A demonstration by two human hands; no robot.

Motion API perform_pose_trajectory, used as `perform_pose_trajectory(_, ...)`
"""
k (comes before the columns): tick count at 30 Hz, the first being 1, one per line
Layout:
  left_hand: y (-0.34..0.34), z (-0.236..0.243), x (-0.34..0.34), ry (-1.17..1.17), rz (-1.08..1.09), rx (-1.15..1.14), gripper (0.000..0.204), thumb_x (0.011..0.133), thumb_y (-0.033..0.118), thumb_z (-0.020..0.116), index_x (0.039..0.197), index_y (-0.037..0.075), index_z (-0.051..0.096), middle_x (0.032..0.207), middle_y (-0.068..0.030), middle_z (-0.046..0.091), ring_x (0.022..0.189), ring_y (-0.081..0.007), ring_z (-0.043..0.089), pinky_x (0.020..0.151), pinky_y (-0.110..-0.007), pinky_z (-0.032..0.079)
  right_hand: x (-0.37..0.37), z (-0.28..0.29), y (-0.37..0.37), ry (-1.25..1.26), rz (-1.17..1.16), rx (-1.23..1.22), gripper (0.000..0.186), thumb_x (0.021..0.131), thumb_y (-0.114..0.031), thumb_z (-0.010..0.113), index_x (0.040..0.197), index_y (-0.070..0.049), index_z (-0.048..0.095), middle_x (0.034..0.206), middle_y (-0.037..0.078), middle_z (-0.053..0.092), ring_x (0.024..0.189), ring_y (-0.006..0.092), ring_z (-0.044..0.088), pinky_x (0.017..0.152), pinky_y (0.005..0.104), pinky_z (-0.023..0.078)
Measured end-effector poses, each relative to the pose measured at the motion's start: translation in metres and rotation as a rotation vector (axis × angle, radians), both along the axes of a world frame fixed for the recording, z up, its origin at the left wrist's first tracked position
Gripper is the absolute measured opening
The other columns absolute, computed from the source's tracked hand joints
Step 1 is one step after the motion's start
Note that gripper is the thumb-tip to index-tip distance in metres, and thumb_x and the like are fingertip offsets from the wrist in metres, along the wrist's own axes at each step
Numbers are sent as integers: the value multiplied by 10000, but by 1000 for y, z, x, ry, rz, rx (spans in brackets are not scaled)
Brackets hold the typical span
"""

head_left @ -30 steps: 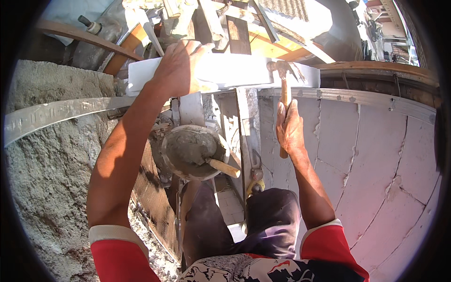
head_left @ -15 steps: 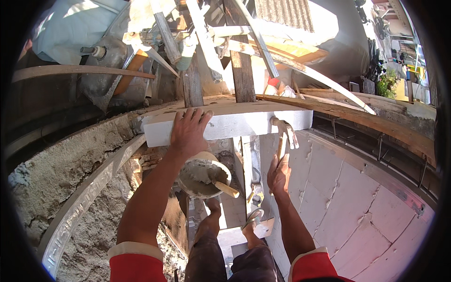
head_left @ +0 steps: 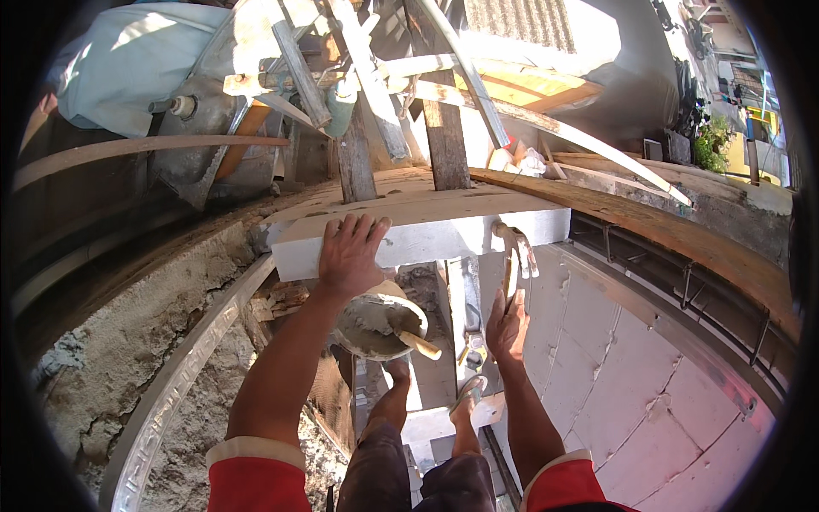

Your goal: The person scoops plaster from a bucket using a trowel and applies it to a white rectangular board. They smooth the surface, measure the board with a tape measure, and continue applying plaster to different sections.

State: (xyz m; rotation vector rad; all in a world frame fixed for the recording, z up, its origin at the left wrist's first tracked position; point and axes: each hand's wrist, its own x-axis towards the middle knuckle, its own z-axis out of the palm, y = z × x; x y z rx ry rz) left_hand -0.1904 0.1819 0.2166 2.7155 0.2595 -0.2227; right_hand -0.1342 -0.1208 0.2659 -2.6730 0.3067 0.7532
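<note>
A long white block (head_left: 426, 241) lies across the gap in front of me, its smooth front face toward me. My left hand (head_left: 351, 256) rests on the block's left part, palm on the front face and spread fingers over the upper edge. Toward the right end, my right hand (head_left: 508, 327) is closed round the wooden handle of a claw hammer (head_left: 514, 245). The hammer's head is at the block's front face and seems to touch it. Below my left hand hangs or stands a bucket (head_left: 358, 348) of grey mortar, a wooden-handled tool (head_left: 420, 345) sticking out of it.
Two upright timbers (head_left: 447, 145) stand just behind the block. A rough wall (head_left: 171, 299) with a metal strip (head_left: 188, 367) runs along the left. At right are a pale block wall (head_left: 631, 367), steel bars (head_left: 687, 282) and a long plank (head_left: 682, 247). My feet are far below.
The whole view has shifted slightly, moving the scene a little right and down at the left. Both hands keep their places on the block and the hammer, whose head stays at the block's face.
</note>
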Motion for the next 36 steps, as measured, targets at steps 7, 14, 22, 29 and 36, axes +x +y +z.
perform_pose_trajectory(7, 0, 1, -5, 62, -7, -6, 887, 599, 485, 910, 1352, 146, 588, 1195, -40, 574, 1171, -229, 514, 982, -425, 384, -5, 7, 8, -81, 116, 127, 323, 1087, -214, 490, 1255, 46, 584, 749, 172, 655, 626, 308, 633, 621, 410, 493)
perform_pose_trajectory(14, -3, -3, -9, 75, -2, 9, 886, 628, 497, 891, 1379, 152, 572, 1246, -61, 569, 1205, -248, 507, 1030, -449, 374, -22, -8, 0, -15, 241, 140, 378, 1097, -254, 479, 1288, 64, 546, 1001, 214, 685, 850, 302, 679, 781, 396, 529)
perform_pose_trajectory(22, 5, 6, -26, -72, 76, -43, 1093, 699, 512, 858, 1584, 141, 336, 1490, -155, 449, 1454, -322, 342, 1212, -577, 192, -50, -9, 16, -205, 367, 277, 335, 1099, -238, 496, 1228, 66, 554, 767, 149, 603, 668, 214, 560, 632, 366, 480)
perform_pose_trajectory(29, 1, -13, -84, -166, 263, 84, 947, 786, 308, 790, 1593, 118, 332, 1563, -174, 402, 1498, -359, 295, 1234, -625, 132, -63, -9, 28, -92, 463, 367, 362, 1092, -233, 512, 1333, 36, 494, 957, 224, 694, 739, 238, 642, 675, 385, 516)
perform_pose_trajectory(36, 1, -16, -87, -228, 267, 81, 879, 765, 178, 765, 1563, 140, 398, 1537, -138, 452, 1474, -340, 345, 1237, -611, 162, -67, -49, 24, 2, 256, 509, 336, 1034, -163, 583, 1302, 21, 496, 940, 213, 664, 789, 324, 638, 745, 405, 519)
